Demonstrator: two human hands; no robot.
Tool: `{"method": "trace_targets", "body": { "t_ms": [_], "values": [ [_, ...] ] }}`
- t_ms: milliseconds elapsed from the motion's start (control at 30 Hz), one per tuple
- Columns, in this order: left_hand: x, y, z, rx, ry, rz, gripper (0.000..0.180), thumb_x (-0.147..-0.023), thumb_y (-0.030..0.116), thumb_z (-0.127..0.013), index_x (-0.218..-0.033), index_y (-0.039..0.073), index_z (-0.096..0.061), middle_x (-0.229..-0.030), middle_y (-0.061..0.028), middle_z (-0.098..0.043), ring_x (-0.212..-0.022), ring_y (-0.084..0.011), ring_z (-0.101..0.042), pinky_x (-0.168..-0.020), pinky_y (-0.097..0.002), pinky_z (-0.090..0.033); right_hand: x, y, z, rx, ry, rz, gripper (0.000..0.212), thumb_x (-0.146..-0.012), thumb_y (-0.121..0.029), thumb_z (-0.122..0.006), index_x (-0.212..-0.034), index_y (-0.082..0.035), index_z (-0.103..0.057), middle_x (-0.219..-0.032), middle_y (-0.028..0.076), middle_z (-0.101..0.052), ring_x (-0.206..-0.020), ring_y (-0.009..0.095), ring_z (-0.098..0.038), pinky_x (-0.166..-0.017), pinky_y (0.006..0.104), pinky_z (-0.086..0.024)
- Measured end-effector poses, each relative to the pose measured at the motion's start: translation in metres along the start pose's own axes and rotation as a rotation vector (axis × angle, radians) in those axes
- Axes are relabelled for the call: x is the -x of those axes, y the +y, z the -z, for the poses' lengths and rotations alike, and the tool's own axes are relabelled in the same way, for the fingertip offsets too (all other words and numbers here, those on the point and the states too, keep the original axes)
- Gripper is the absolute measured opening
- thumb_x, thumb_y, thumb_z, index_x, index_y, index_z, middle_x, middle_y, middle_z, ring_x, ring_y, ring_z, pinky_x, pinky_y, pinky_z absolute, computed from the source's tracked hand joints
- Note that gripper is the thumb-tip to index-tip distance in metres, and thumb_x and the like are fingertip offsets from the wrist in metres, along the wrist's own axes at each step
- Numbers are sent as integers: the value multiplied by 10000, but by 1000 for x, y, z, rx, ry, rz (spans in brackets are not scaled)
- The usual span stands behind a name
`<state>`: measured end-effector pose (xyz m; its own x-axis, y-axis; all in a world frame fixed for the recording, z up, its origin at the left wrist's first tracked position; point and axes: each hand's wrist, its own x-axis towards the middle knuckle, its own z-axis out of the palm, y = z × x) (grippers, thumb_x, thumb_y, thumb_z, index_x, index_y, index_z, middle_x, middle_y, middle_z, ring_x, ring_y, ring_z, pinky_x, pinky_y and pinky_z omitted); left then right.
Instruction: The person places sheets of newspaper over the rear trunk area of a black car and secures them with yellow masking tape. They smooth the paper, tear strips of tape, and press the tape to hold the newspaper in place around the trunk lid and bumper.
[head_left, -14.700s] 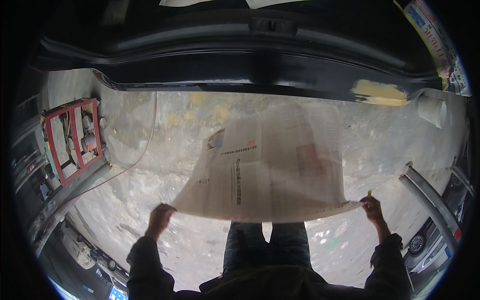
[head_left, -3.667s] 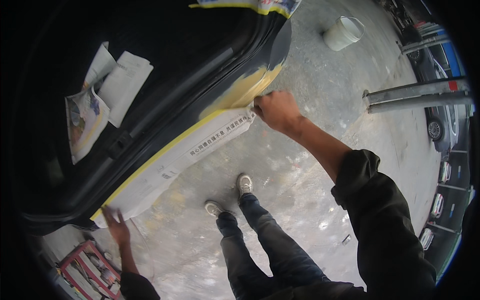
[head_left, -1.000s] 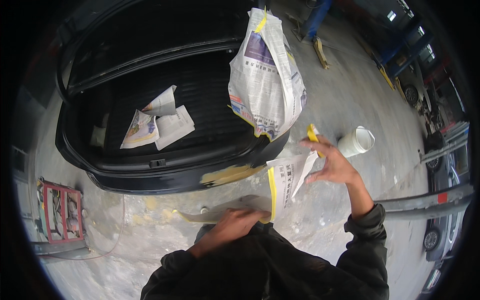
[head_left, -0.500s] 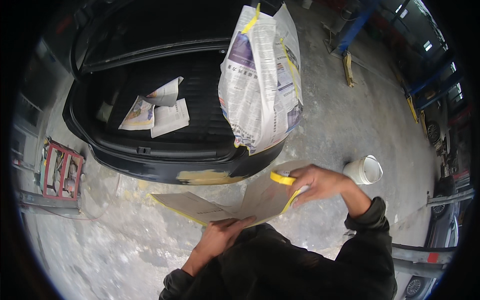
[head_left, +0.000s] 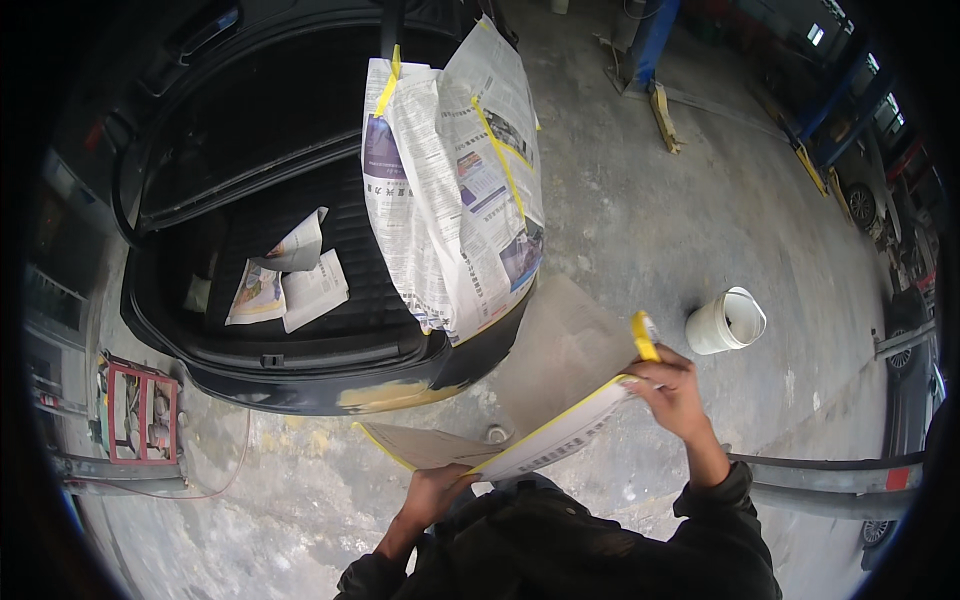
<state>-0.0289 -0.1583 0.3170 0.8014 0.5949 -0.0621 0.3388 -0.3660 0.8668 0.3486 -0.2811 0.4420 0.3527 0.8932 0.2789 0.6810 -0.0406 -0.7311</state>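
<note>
Before me hangs a folded newspaper sheet [head_left: 565, 350] with yellow masking tape along its near edge. My left hand [head_left: 436, 492] is closed on that edge at the lower middle. At the sheet's right end, my right hand [head_left: 672, 395] is closed on a roll of yellow masking tape [head_left: 643, 338], its fingers also at the taped corner. Beyond them is a dark car with an open trunk; its rear bumper [head_left: 300, 397] has a tan patch [head_left: 400, 396]. Taped newspaper [head_left: 410, 200] covers the car's right rear corner.
Loose newspaper pieces [head_left: 317, 290] lie inside the trunk. A white bucket [head_left: 712, 328] stands on the concrete floor to the right, near a grey lift arm [head_left: 820, 480]. A red-framed cart [head_left: 140, 410] is at the left. A blue lift post [head_left: 655, 45] rises at the far right.
My right hand has moved right and slightly down along the sheet with the tape roll. The sheet's near edge has turned up, showing its printed side. The view has shifted, too.
</note>
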Motion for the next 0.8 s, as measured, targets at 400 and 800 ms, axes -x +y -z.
{"method": "trace_targets", "body": {
  "t_ms": [400,800],
  "values": [
    [-16,-21,-39,59,12,13,195,-902,172,-778,-1058,56,-762,-1006,-158,-757,-916,-334,-731,-786,-396,-571,-25,-4,91,149,143,-48,81,-847,-4,-748,-915,36,-731,-892,104,-670,-802,179,-640,-720,292,-509],
    [-45,-31,-31,515,502,-87,241,-998,249,-669,-1073,32,-745,-953,-149,-746,-801,-274,-720,-758,-356,-550,-277,-167,80,681,109,583,174,-978,-79,-662,-1100,38,-706,-1083,166,-710,-1002,243,-677,-877,324,-513]
  ]
}}
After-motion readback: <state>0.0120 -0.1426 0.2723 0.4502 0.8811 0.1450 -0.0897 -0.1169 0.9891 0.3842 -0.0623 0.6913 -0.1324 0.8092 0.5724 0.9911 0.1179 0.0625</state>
